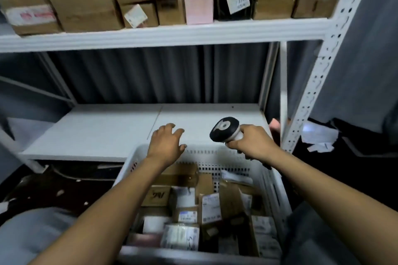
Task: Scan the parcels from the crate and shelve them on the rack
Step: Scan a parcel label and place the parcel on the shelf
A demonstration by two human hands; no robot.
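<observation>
A white perforated crate [217, 154] stands in front of me, filled with several cardboard parcels [187, 206] bearing labels. My right hand [253, 141] grips a black-and-white handheld scanner [225, 129] above the crate's far rim. My left hand [167, 142] hovers over the crate's far left corner with fingers relaxed and spread, holding nothing. The white rack's lower shelf [103, 129] lies just beyond both hands. Its upper shelf [163, 33] carries several brown boxes [84, 9] and a pink box [199, 6].
A perforated white rack post [318, 71] rises at the right. Grey curtain hangs behind the rack. Loose white papers [318, 137] lie on the dark floor at the right. Dark clutter sits under the lower shelf at the left.
</observation>
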